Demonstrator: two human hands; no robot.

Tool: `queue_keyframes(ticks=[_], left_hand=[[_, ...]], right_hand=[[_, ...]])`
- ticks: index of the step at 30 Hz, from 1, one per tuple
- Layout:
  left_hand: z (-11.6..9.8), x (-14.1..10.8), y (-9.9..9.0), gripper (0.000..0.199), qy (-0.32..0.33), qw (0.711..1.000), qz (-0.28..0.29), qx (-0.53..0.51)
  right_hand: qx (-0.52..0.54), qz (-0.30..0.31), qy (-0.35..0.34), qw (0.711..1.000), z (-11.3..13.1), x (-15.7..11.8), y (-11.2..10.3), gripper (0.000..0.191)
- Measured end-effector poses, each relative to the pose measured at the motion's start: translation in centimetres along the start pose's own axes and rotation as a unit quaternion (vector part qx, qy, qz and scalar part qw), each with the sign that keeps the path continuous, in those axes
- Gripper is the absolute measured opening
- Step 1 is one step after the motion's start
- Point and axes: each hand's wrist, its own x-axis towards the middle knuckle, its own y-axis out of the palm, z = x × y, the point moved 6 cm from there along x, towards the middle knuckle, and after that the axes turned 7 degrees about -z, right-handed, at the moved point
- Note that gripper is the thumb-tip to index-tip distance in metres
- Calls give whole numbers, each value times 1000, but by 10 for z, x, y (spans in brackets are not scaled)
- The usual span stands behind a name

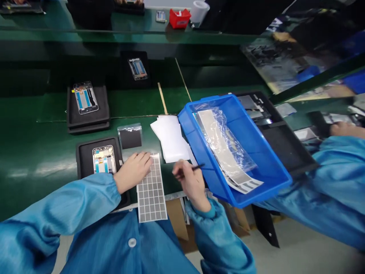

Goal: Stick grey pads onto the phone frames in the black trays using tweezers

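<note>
My left hand [132, 171] lies on the top of a grey sheet of small square pads [151, 194], which hangs over the front edge of the green belt [37, 152]. Just left of that hand, a phone frame [104, 160] sits in a black tray [85, 160]. My right hand [190, 179] pinches thin black tweezers [198, 166], whose tips are hidden by the fingers. Beyond it stands a tilted blue plastic bin [268, 167] holding pad sheets in a clear bag [225, 140]. A white paper stack [170, 137] lies between the hands and the bin.
A clear pouch with a black square [130, 137] lies behind my left hand. More phone frames in black trays [85, 98] sit further along the belt. A co-worker's blue sleeve [336, 171] enters at right. A red box [179, 18] stands beyond.
</note>
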Motion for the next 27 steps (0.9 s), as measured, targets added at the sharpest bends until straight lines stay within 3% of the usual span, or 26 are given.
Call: queue_keyframes(ticks=[3,5,8,11,14,19,27], left_hand=[[-7,-4,3,41,-3,1000,-4,22],[-9,-8,6,44,2,1000,-1,23],[-9,-11,9,50,-7,1000,16,13],[-9,-11,11,51,-15,999,36,7],[-9,-9,11,52,-26,999,47,-7],[-8,-8,11,51,-16,998,55,-38],[-8,-7,9,47,-10,997,63,-44]], right_hand=[[128,55,72,988,-15,27,42,39],[133,77,96,984,-25,39,51,28],[47,64,72,994,-33,52,37,19],[-43,50,-3,998,-29,56,17,12],[-104,64,-48,991,-26,55,11,11],[-134,33,-11,990,-41,50,9,16],[-158,35,-40,986,-42,50,7,14]])
